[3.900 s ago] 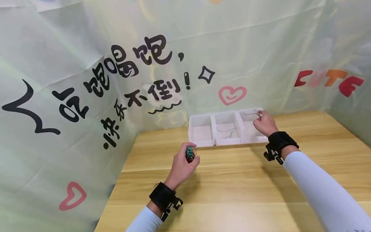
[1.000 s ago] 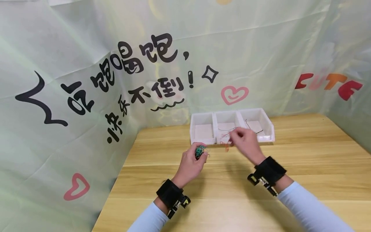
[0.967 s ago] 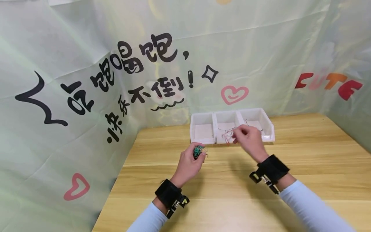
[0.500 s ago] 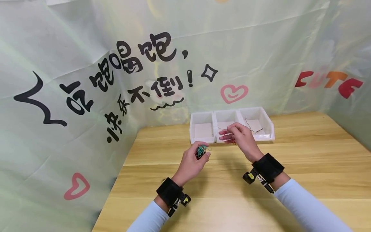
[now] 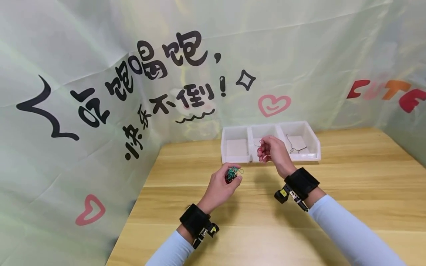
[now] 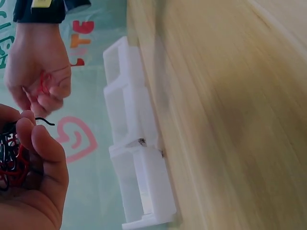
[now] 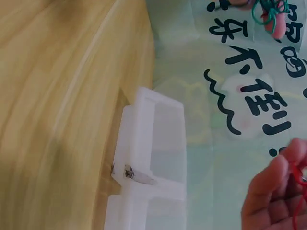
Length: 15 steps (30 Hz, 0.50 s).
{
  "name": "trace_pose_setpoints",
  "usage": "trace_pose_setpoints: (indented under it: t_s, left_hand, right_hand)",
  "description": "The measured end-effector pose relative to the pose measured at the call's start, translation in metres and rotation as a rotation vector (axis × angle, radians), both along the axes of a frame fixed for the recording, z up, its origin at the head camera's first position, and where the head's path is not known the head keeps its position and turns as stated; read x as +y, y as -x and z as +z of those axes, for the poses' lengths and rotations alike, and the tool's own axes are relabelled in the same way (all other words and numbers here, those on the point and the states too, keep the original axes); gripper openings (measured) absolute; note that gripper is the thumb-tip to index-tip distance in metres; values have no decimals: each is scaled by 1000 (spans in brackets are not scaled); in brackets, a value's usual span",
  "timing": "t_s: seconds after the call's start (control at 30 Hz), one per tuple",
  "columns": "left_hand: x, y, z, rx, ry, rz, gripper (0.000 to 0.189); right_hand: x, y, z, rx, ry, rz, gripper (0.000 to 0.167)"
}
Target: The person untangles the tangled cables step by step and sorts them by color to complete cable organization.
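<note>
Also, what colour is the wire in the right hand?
Red; the wire in the right hand shows best in the right wrist view.

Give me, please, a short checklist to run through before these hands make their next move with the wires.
1. Left hand grips the tangled ball of green, red and black wire: ok.
2. Right hand holds the thin, looped red wire: ok.
3. Red wire free of the ball: ok as far as seen; no strand shows running between the hands.
4. Ball's strands all tucked in: not ok; a green loop sticks out.
5. Contents of the white plastic middle compartment: cannot tell; the right hand covers much of it.
6. Thin dark wires inside the white plastic right-end compartment: ok.
</note>
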State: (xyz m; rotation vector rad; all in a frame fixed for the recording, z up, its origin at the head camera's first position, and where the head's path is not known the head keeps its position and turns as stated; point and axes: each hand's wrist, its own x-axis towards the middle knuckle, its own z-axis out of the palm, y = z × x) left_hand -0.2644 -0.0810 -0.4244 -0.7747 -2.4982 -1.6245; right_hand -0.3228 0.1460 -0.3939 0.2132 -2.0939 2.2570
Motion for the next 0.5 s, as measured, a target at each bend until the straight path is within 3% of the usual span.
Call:
trace_pose_setpoints:
  t_s: [0.1,0.27,0.5]
  left_hand:
    - [-5,1,1,0,5,12,29]
    - [-11,3,-1,6,2,27,29]
    - [-16,6,-4,0,22,17,29]
  right_hand:
    - [-11,13,0,-2,-96,0,30]
    - [-29,33,-1,6,-248,31,48]
    - [-40,59,-1,50,-384,49,49]
